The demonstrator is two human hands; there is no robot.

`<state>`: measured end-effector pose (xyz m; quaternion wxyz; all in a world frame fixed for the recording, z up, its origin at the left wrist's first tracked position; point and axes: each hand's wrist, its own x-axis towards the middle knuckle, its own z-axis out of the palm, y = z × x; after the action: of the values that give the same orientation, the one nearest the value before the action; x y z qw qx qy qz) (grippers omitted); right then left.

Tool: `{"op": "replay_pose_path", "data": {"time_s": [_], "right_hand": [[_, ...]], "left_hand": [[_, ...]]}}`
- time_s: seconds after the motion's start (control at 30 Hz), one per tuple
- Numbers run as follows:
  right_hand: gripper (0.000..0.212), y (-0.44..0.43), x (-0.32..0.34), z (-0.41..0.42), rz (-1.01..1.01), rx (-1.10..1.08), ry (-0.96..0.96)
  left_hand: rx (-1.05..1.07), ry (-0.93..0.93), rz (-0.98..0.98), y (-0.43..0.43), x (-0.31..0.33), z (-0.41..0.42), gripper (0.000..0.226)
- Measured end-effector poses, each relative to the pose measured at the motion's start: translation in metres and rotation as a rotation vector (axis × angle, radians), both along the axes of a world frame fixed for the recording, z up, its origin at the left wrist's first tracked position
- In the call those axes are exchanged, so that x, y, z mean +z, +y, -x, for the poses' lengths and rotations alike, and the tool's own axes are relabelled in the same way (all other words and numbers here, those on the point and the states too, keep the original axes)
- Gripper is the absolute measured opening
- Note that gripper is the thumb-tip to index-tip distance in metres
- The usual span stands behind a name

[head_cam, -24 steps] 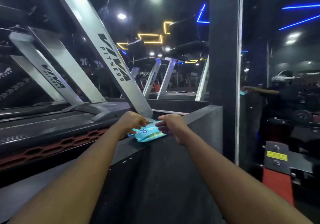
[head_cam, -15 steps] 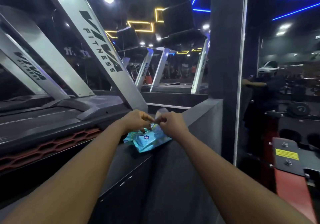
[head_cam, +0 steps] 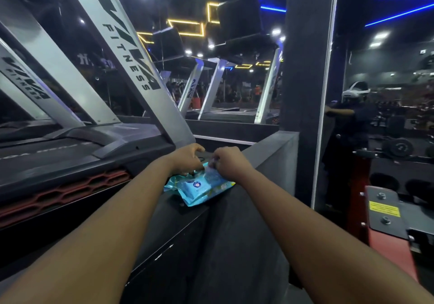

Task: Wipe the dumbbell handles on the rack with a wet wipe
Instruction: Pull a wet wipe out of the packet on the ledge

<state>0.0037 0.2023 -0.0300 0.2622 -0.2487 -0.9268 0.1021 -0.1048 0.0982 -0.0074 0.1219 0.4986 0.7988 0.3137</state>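
Starting left of the wet-wipe pack (head_cam: pixel 199 189), a treadmill (head_cam: pixel 70 144) runs alongside the dark surface (head_cam: pixel 265 148) that carries the pack. The left hand (head_cam: pixel 186 160) curls down over the pack's far left edge, gripping it in place. The pack looks light, soft and slick-skinned, so it would probably slide or lift unless held. Over the pack's far right end, the right hand (head_cam: pixel 229 164) pinches a pale sheet (head_cam: pixel 210 162), likely a wipe: limp, damp, best drawn by a corner. Well right of the pack, round weights (head_cam: pixel 399 147), perhaps dumbbells, sit in dim light.
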Motion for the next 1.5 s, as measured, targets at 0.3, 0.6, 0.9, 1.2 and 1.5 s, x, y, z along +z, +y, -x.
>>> {"op": "replay_pose_path", "data": {"time_s": [0.3,0.6,0.9,1.2,1.5], "right_hand": [[0.024,-0.002,0.017,-0.039,0.864,0.236,0.587],[0.014,0.015,0.017,-0.083,0.938,0.095,0.737],[0.025,0.02,0.018,-0.117,0.913,0.084,0.703],[0.014,0.055,0.012,-0.171,0.837,-0.017,0.73],[0.026,0.089,-0.016,-0.279,0.836,-0.076,0.862]], "left_hand": [[-0.082,-0.113,-0.18,0.008,0.011,-0.023,0.037],[0.017,-0.102,0.061,0.033,0.005,-0.031,0.06],[0.131,0.198,0.295,0.038,0.008,-0.065,0.026],[-0.248,-0.345,-0.233,0.08,0.034,-0.177,0.028],[-0.331,-0.283,-0.267,0.148,-0.005,-0.263,0.02]]}}
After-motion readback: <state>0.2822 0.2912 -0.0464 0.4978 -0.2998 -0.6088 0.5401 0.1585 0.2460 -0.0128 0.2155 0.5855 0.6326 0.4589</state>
